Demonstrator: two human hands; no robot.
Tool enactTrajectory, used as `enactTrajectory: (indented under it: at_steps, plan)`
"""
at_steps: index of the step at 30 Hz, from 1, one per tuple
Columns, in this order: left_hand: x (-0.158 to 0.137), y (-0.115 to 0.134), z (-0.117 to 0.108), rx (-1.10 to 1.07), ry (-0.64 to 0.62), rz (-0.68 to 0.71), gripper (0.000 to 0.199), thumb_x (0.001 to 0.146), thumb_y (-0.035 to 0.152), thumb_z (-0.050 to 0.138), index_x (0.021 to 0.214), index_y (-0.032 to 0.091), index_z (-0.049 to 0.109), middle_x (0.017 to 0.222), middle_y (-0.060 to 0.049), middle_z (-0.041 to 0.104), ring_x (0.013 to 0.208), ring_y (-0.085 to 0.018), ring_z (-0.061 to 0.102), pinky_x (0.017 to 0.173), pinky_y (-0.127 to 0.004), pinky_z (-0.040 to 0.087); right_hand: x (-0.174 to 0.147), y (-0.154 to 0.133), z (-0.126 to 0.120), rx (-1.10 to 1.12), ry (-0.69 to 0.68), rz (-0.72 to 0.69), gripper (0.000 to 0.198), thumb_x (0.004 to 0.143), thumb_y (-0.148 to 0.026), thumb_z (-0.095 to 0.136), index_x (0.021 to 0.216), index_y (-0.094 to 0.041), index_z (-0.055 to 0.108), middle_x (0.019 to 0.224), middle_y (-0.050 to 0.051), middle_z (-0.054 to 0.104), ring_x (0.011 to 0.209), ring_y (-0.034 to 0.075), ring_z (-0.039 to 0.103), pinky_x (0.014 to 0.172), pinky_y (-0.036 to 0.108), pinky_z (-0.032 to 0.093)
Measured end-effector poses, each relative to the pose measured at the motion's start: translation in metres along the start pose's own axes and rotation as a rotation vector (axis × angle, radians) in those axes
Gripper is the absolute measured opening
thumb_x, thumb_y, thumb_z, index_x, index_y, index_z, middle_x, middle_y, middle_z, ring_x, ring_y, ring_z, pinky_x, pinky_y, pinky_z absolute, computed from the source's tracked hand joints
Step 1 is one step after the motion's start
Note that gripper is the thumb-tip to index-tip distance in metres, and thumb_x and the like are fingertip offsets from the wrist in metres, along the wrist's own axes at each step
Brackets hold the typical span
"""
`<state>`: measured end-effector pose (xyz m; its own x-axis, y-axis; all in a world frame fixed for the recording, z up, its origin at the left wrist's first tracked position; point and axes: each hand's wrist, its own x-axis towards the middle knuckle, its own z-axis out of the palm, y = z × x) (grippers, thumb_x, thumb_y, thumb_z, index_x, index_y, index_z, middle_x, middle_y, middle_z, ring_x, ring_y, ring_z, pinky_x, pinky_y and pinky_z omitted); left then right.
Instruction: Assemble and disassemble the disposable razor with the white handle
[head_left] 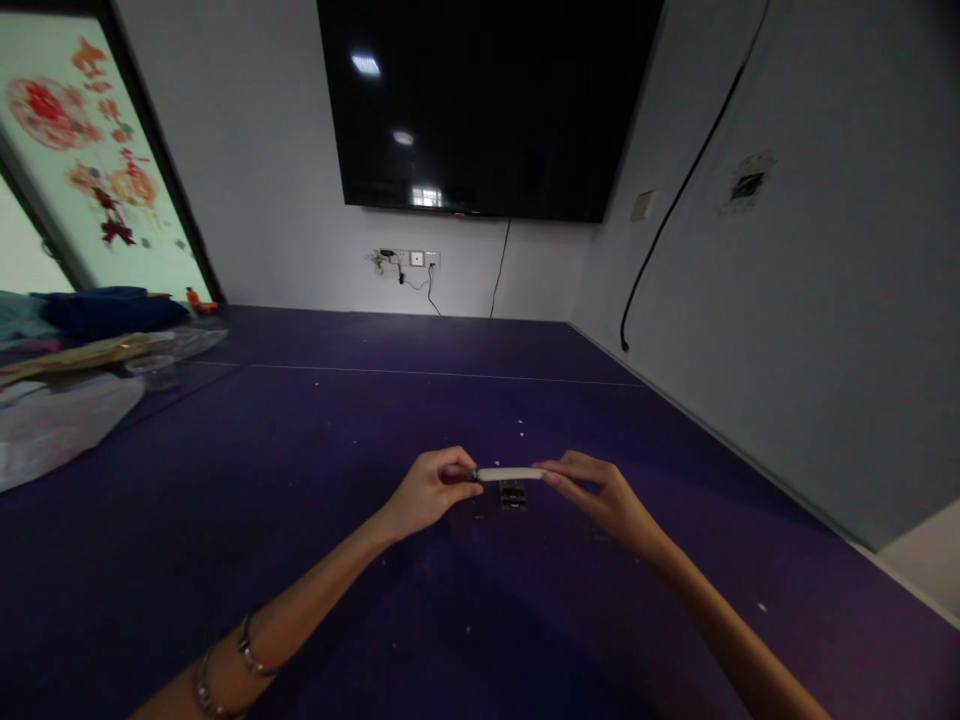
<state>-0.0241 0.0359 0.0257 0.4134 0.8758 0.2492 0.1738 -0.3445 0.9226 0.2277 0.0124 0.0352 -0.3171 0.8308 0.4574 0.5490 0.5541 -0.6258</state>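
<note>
Between both hands is a thin, slightly bowed pale strip [511, 474], held level just above the purple surface. I cannot make out its exact kind. My left hand [433, 488] pinches its left end, where a small dark part shows between thumb and fingers. At the right end, my right hand [596, 492] has its thumb and fingertips closed on the strip. A small black object with lighter marks [514, 495] lies on the surface just below the strip, its far part hidden behind it.
The wide purple surface [315, 580] has tiny white specks on it. Plastic bags [67, 415] and a dark blue cloth [112, 312] lie at the left. A television [487, 110] hangs on the back wall above sockets with cables. A black cable [679, 195] dangles along the right wall.
</note>
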Motion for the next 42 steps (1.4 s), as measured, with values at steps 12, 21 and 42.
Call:
enactTrajectory:
  at_steps: [12, 21, 42]
  plan:
    - [-0.003, 0.002, 0.002, 0.044, -0.030, 0.025, 0.011, 0.069, 0.021, 0.068, 0.073, 0.015, 0.059, 0.069, 0.001, 0.064, 0.066, -0.013, 0.059, 0.064, -0.025, 0.044, -0.002, -0.018, -0.003, -0.072, 0.031, -0.022, 0.029, 0.085, -0.040, 0.051, 0.102, -0.024, 0.069, 0.077, 0.005, 0.066, 0.071, 0.016, 0.058, 0.066, 0.028, 0.044]
    - [-0.004, 0.006, 0.004, 0.046, -0.024, 0.031, 0.010, 0.069, 0.021, 0.068, 0.072, 0.016, 0.060, 0.069, 0.001, 0.064, 0.067, -0.014, 0.059, 0.064, -0.026, 0.045, -0.003, -0.019, -0.003, -0.108, 0.050, -0.009, 0.028, 0.085, -0.041, 0.051, 0.099, -0.026, 0.070, 0.076, 0.004, 0.066, 0.070, 0.016, 0.058, 0.065, 0.028, 0.043]
    - [-0.003, 0.008, 0.004, 0.081, -0.015, 0.023, 0.009, 0.068, 0.017, 0.067, 0.069, 0.016, 0.058, 0.063, 0.003, 0.061, 0.061, -0.011, 0.056, 0.060, -0.023, 0.042, -0.003, -0.026, -0.003, -0.187, 0.058, -0.045, 0.028, 0.085, -0.042, 0.051, 0.098, -0.027, 0.070, 0.077, 0.004, 0.067, 0.072, 0.016, 0.058, 0.069, 0.031, 0.043]
